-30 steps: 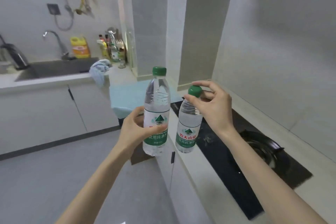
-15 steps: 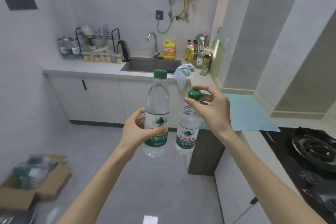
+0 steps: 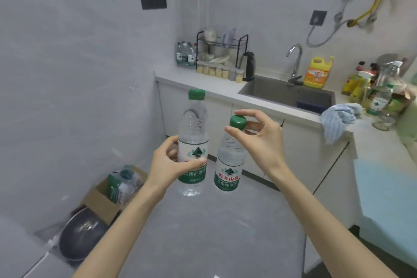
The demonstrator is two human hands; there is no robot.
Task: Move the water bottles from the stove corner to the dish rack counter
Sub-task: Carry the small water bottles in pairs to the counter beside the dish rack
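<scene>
Bottles are both held upright in mid-air over the floor, the left hand (image 3: 165, 166) wrapped round the taller bottle (image 3: 193, 142) at its label, the right hand (image 3: 262, 142) pinching the shorter bottle (image 3: 229, 165) by its green cap (image 3: 238, 121), with the far dish rack (image 3: 222, 52) contents blurred.

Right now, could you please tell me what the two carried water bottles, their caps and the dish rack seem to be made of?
Left bottle and right bottle: thin clear plastic, glossy, see-through, with moulded ribs near the shoulder. Left cap and right cap: opaque green plastic, probably hard, with a slight sheen. Dish rack: probably black-coated metal wire, judging by its thin dark bars.
</scene>
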